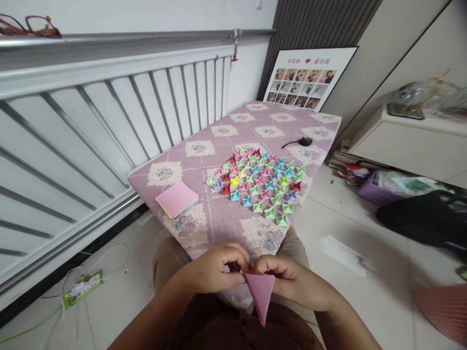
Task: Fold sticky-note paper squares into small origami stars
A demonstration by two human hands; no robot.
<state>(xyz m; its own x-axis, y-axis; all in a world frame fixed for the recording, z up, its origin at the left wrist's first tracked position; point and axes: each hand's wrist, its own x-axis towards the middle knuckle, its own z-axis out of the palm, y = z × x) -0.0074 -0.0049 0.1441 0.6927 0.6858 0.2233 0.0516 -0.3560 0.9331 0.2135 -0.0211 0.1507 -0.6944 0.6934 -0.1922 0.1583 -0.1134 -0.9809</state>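
A pink paper, folded to a triangle with its point toward my body, is held between both hands at the table's near edge. My left hand pinches its upper left corner with thumb and fingers. On the right side, my right hand grips the paper's upper right edge, with the thumb partly behind it. Beyond the hands, several small folded paper pieces in green, pink, red, blue and yellow stand in rows. A stack of square coloured sheets, pink on top, lies at the table's left.
The patterned tablecloth covers the table. A small black object with a cord lies toward its far right. White railings run along the left side. A photo board leans behind the table, and a power strip rests on the floor.
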